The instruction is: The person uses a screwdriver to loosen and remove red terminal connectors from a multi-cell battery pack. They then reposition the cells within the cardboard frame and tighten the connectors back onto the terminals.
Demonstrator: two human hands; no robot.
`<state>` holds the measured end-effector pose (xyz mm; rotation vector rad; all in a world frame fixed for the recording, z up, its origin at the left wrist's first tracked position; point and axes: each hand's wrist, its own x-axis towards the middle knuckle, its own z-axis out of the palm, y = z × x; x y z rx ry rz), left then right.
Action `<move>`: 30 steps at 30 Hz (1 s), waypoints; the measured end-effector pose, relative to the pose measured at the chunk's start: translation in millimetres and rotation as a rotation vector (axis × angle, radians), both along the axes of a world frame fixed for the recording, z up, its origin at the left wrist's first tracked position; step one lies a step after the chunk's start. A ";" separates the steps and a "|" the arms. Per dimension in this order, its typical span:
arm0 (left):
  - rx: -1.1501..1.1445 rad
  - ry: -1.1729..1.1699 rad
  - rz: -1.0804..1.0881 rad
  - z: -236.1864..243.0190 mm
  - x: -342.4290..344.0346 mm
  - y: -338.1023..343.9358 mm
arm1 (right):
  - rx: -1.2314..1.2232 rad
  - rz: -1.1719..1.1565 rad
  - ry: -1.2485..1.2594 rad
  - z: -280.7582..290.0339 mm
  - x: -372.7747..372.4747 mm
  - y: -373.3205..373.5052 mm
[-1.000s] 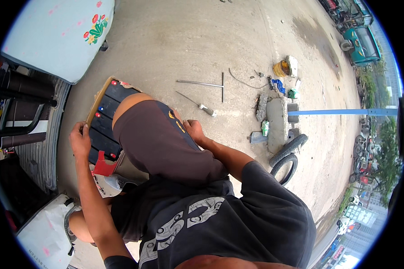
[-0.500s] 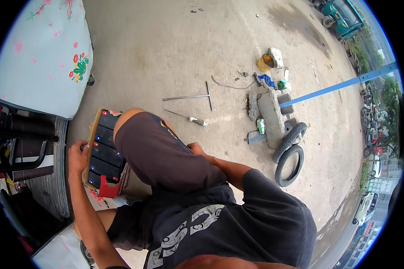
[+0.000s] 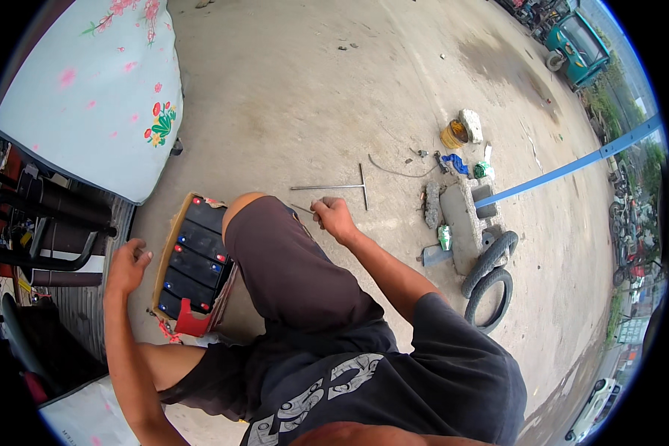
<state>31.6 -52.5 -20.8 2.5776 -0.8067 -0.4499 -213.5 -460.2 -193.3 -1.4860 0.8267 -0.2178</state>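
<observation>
My right hand is closed round the handle of a screwdriver on the ground past my knee; its thin shaft shows, while the fingers hide the handle. Just left of a cardboard box, my left hand is held loosely open with nothing in it. Black batteries with red and blue terminals sit in a row inside the box. A red bracket-like piece lies at the near end of the row. My bent knee covers part of the box's right side. Beyond the screwdriver lies a T-handle wrench.
Left stands a vehicle with a flowered white cover and black metal bars. To the right are concrete blocks, two tyres, a yellow bucket, a blue cloth and a slanting blue pole.
My right hand has moved forward from beside my thigh and taken hold of the screwdriver. My left hand has come slightly away from the box edge. The whole view has shifted a little.
</observation>
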 end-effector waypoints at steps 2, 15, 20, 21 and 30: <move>0.055 0.022 0.010 9.0 -5.7 3.6 | -0.110 -0.011 -0.084 63.6 46.6 -12.2; 0.230 0.380 -0.226 -16.3 -31.8 10.0 | -0.959 1.682 -0.196 187.9 193.9 131.1; 0.255 0.469 -0.185 -29.4 -19.0 11.4 | -0.946 1.697 -0.111 150.9 214.8 128.1; 0.285 0.488 -0.186 -35.9 -14.1 8.4 | -0.923 1.683 -0.083 148.5 218.4 130.5; 0.136 0.396 -0.087 -137.1 -27.3 11.4 | -0.803 1.679 0.206 117.9 218.2 120.8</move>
